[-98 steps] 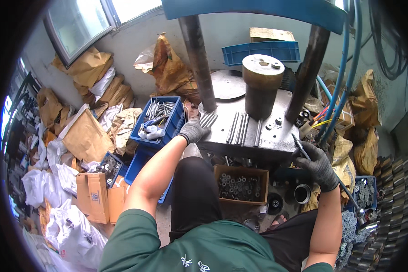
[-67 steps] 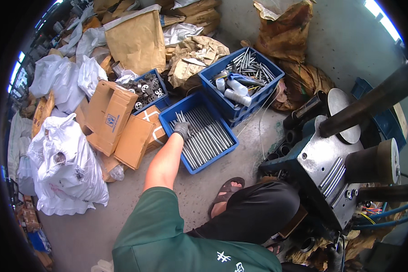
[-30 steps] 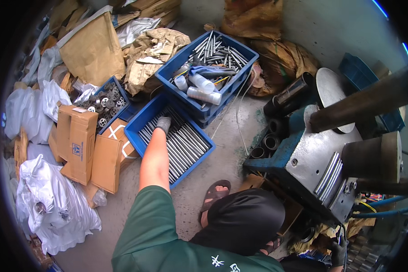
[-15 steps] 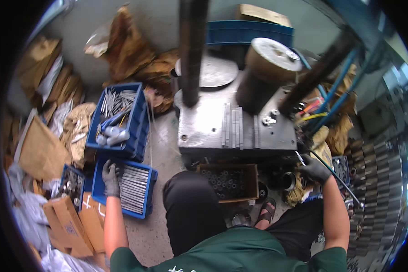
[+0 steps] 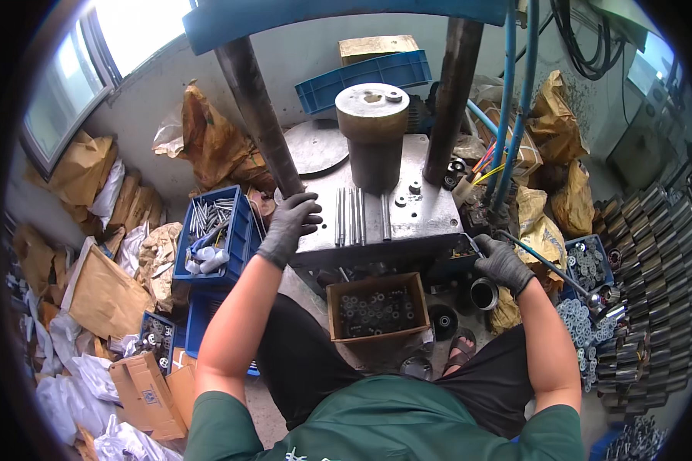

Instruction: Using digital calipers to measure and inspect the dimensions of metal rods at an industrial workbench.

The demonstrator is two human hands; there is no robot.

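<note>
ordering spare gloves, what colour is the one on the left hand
The glove is dark grey, clearest in the head view.

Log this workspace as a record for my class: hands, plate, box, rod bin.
Left hand: gloved, at the left edge of the plate; contents unclear
Right hand: gloved, gripping a slim metal piece
Plate: bears a cylinder and a row of rods
Box: in front of and lower than the plate, holding rings
Rod bin: blue, left of the plate
</note>
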